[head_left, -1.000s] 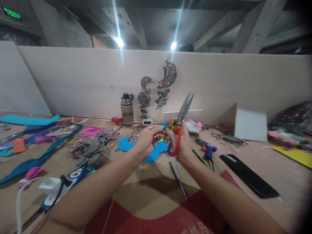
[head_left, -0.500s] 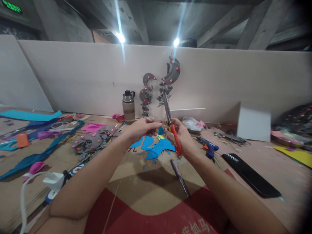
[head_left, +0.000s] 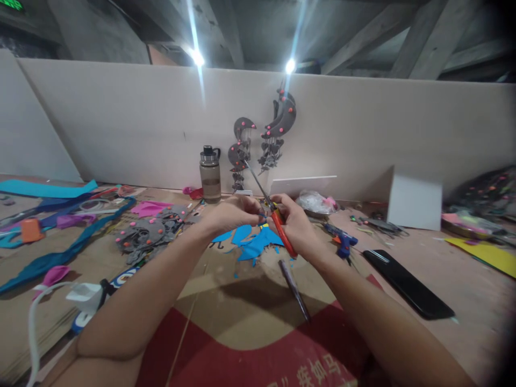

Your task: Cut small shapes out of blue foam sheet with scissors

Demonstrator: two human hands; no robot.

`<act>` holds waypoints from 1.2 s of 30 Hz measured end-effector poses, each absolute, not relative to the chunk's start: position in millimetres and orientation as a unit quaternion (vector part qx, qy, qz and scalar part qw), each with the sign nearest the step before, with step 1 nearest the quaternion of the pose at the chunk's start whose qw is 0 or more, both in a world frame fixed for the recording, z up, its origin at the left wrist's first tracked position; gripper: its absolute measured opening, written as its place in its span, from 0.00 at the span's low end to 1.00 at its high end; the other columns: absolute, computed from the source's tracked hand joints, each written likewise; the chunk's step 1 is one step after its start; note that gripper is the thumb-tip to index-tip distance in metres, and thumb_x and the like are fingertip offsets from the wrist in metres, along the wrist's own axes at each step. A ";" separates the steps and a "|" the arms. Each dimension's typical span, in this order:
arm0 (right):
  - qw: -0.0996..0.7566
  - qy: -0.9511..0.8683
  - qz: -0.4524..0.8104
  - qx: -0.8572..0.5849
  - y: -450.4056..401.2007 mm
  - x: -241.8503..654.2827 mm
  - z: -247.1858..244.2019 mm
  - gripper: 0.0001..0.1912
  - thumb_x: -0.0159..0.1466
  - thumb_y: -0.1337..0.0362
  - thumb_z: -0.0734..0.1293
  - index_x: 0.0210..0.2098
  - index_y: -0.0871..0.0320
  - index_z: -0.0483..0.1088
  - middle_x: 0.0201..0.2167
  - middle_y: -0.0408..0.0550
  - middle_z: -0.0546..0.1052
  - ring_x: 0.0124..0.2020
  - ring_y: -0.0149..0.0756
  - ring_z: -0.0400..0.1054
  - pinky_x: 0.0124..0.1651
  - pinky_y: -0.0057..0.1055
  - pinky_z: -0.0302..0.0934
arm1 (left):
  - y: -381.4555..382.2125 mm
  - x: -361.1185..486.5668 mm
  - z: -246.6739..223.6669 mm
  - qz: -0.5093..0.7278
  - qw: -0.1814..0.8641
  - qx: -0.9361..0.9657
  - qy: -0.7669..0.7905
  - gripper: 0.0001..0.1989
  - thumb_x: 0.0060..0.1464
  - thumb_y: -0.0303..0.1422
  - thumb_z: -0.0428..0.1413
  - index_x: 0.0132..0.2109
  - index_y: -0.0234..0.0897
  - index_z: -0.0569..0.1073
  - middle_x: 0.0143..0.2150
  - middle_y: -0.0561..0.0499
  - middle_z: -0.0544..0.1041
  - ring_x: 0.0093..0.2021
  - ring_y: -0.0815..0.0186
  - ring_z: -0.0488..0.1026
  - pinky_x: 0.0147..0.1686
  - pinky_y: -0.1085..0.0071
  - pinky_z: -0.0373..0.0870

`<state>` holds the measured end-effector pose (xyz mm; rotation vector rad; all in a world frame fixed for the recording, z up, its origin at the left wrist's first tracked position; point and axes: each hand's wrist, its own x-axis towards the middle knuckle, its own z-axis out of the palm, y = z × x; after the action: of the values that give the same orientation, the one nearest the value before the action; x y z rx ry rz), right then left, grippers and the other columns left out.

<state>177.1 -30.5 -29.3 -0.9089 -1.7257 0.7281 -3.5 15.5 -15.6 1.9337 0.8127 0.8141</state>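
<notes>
My right hand (head_left: 297, 223) is closed round the red-orange handles of a pair of scissors (head_left: 282, 232). The blades rise to the upper left, away from me. Close beside it, my left hand (head_left: 237, 211) pinches a small blue piece (head_left: 263, 214), mostly hidden by the fingers. The fingertips of both hands nearly meet there. Below them, blue cut sheet pieces (head_left: 258, 244) with small scraps and a bit of yellow lie on the cardboard (head_left: 217, 301). A slim dark pen-like stick (head_left: 294, 290) rests nearer to me.
Behind stand a water bottle (head_left: 210, 177) and grey moon-shaped hanging ornaments (head_left: 282, 118) against a white panel (head_left: 141, 123). To the right lie a blue glue gun (head_left: 342, 239) and a black phone (head_left: 407, 282). Grey felt pieces (head_left: 149, 231), ribbons and a white plug (head_left: 86, 295) are at left.
The scissors have swung to the left, from nearly upright to leaning. Both hands have drawn together at the small blue piece. The whole view has shifted slightly.
</notes>
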 end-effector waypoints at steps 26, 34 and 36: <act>0.563 -0.662 0.360 -0.340 -39.9 149.9 -64.1 0.22 0.65 0.49 0.63 0.54 0.54 0.65 0.25 0.41 0.64 0.24 0.31 0.58 0.30 0.29 0.61 | -1.8 36.8 -16.7 0.646 0.665 0.322 0.191 0.07 0.42 0.24 0.61 0.31 0.33 0.71 0.24 0.56 0.71 0.22 0.76 0.66 0.22 0.80 0.63; 0.570 -0.649 0.364 -0.347 -36.3 150.2 -70.5 0.21 0.63 0.51 0.67 0.53 0.51 0.66 0.40 0.47 0.72 0.34 0.33 0.65 0.36 0.27 0.64 | -1.1 42.4 -23.2 0.661 0.659 0.298 0.201 0.08 0.41 0.26 0.62 0.29 0.34 0.69 0.22 0.58 0.68 0.21 0.76 0.64 0.21 0.79 0.59; 0.562 -0.654 0.366 -0.350 -36.4 150.3 -69.6 0.21 0.63 0.51 0.66 0.53 0.51 0.66 0.41 0.47 0.72 0.31 0.32 0.64 0.33 0.26 0.63 | -3.0 43.0 -22.3 0.659 0.659 0.294 0.210 0.09 0.41 0.26 0.62 0.30 0.34 0.69 0.22 0.58 0.68 0.21 0.76 0.64 0.22 0.79 0.59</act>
<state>150.3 -36.4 -69.6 -0.8237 -1.5405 0.8632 43.0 -3.0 -22.3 0.6651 0.4758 1.4920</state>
